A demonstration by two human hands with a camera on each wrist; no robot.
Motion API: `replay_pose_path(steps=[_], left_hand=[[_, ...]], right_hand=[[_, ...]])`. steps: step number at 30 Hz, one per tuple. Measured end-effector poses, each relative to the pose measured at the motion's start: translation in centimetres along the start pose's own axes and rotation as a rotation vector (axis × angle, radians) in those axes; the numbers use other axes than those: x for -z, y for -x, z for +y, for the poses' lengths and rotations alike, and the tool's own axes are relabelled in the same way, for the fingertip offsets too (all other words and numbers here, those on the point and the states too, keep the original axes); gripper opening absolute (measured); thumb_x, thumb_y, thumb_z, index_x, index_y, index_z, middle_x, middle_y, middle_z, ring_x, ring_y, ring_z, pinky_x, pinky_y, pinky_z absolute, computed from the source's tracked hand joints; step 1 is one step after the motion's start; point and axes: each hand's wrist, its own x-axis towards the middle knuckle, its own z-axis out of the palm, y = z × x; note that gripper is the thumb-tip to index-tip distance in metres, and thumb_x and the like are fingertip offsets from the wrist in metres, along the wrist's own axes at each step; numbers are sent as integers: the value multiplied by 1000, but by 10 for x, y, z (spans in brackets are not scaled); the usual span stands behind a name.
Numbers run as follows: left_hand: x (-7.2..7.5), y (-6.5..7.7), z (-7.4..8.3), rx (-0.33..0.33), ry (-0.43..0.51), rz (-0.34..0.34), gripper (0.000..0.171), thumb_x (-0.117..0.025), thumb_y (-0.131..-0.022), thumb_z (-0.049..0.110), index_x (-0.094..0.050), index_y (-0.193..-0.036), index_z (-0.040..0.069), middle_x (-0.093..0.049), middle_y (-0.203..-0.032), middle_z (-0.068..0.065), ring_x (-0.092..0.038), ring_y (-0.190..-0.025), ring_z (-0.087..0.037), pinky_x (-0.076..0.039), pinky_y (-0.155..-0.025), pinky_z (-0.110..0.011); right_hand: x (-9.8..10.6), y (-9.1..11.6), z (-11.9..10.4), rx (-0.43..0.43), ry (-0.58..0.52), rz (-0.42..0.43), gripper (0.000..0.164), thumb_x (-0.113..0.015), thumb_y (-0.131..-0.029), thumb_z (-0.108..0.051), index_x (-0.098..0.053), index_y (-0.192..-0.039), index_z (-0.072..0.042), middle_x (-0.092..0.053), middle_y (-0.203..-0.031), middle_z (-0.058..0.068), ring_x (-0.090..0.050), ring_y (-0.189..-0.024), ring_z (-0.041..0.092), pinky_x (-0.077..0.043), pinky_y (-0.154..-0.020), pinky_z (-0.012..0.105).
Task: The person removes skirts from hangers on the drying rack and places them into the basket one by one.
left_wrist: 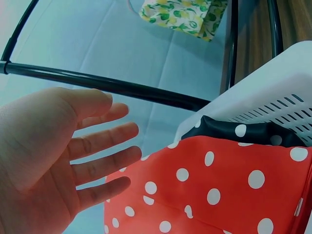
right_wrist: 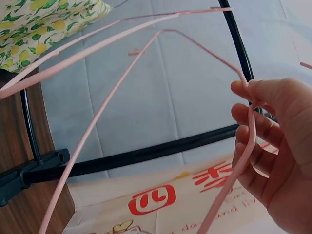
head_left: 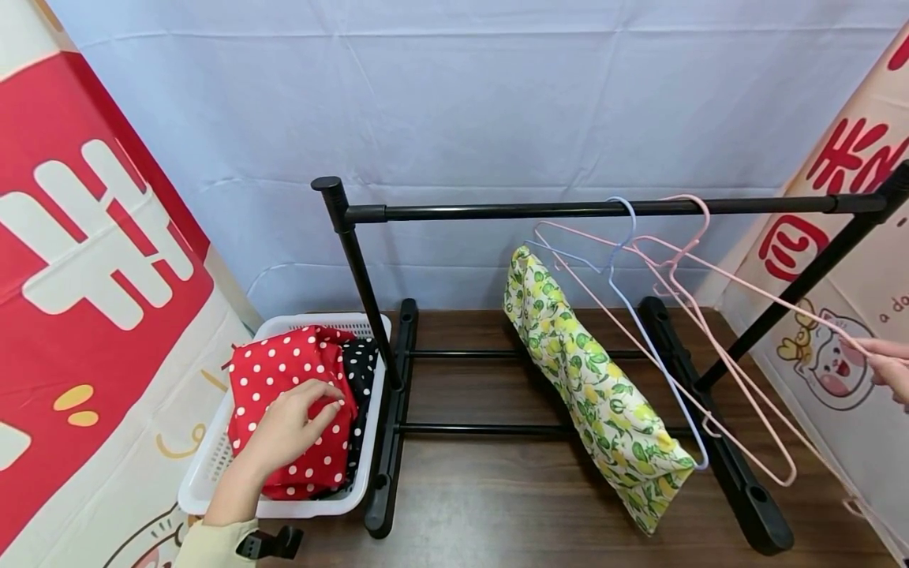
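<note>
Right wrist: pink hanger [right_wrist: 222,197] inside grip [right_wrist: 286,148]

The head view's right edge cuts off the right hand [head_left: 892,368]. The left hand [head_left: 293,426] covers part of the red cloth [head_left: 287,364], which hides part of the black cloth [head_left: 361,371]. The left wrist view's top edge crops the lemon cloth [left_wrist: 178,15]

The head view is bright, the left wrist view teal-tinted.
</note>
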Motion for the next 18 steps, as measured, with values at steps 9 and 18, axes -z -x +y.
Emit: replay_pose_path(steps=[9,18], left_hand=[[4,-6,2,-19,-5,9,30,-76,-75,20,-64,-102,16,-64,-98,1,-62,-87,-18,-55,-71,-37],[8,-12,6,-28,9,5,31,-74,-77,21,-63,-106,17,-63,-102,1,-62,-91,-19,-55,-73,-37]], right_hand=[[-8,6,-131,222,-24,136,58,-53,-85,6,-58,-101,-50,-48,-76,-45,-41,-45,-13,-25,-31,20],[-11,-15,-169,315,329,58,20,-56,-88,-1,-70,-103,-5,-39,-54,-9,-29,-40,-2,-23,-36,17]])
